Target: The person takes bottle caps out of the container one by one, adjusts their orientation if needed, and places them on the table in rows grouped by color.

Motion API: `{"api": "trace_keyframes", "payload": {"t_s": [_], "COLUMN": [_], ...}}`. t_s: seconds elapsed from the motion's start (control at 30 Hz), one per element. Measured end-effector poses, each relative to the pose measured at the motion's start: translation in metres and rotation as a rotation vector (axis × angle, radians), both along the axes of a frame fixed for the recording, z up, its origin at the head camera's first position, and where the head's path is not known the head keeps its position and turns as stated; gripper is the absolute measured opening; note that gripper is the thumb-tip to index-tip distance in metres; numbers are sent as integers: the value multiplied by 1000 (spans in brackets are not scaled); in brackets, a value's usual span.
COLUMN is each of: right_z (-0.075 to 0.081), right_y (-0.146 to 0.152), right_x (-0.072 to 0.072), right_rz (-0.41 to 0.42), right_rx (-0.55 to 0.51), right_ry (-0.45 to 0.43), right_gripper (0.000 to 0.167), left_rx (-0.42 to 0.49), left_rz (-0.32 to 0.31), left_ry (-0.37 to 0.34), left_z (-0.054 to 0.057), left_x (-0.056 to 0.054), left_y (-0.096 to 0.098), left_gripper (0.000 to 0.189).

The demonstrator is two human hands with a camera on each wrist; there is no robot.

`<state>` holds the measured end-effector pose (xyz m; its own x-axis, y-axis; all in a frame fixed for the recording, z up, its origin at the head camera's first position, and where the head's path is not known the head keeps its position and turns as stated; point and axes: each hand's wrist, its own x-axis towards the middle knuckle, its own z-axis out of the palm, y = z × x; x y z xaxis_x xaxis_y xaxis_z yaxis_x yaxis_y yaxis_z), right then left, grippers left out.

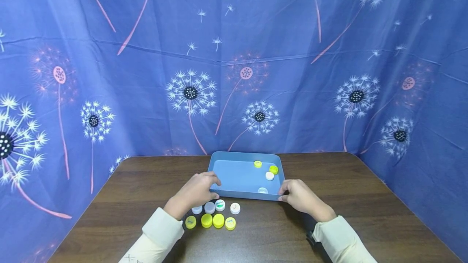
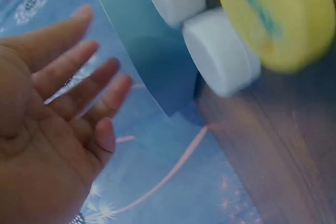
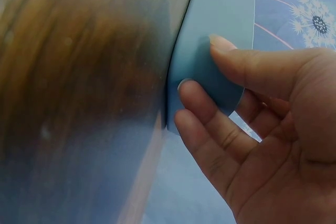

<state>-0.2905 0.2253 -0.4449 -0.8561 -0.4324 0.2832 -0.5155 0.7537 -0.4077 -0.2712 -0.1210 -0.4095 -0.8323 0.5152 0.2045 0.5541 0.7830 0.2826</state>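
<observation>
1. Fingers of the left hand spread loosely beside the front left corner of the tray; whether they touch it I cannot tell. Those of the right hand grip the tray's front right corner together with the thumb. Both wrists wear pale sleeves, and a dark band shows at the right one.
2. Largest is the blue cloth behind everything, creased, with white and pink dandelion prints.
3. Next comes one bench, brown, wood-grained and slightly glossy, its far corners rounded.
4. One tray lies flat at the bench's far edge, between the hands. It is plain blue, rectangular and shallow, with rounded corners, a flat floor and smooth walls that look like plastic.
5. Smallest are twelve round bottle caps, short and plastic-looking. Inside the tray, toward its right side, are four: two yellow caps, one white cap and one pale cap near the front wall.
6. Eight more lie on the bench before the tray, in two rough rows. The farther row has four white or pale ones, including a green-marked cap and a cap with a faint reddish mark. The nearer row has four yellow ones, two plain and two with bluish print, such as the rightmost cap.
</observation>
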Motion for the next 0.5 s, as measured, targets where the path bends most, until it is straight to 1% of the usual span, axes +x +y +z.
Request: {"api": "trace_keyframes", "payload": {"t_s": [0.1, 0.17, 0.23, 0.37, 0.5], "right_z": [1, 1, 1, 0, -2], "right_y": [0, 0, 0, 0, 1], "right_x": [0, 0, 0, -1, -2], "right_rz": [-1, -3, -10, -22, -18], "right_rx": [-1, -5, -3, -1, 0], "right_ry": [-5, -13, -16, -23, -26], "right_gripper": [17, 17, 18, 19, 18], "left_rx": [-45, -64, -65, -23, 42], "left_rz": [52, 63, 76, 87, 62], "left_ry": [-25, -37, -57, -99, -111], "left_z": [1, 0, -1, -7, -15], "left_x": [-7, -10, -12, -17, -19], "left_y": [-5, -7, -9, -13, -18], "left_gripper": [23, 20, 16, 12, 13]}}
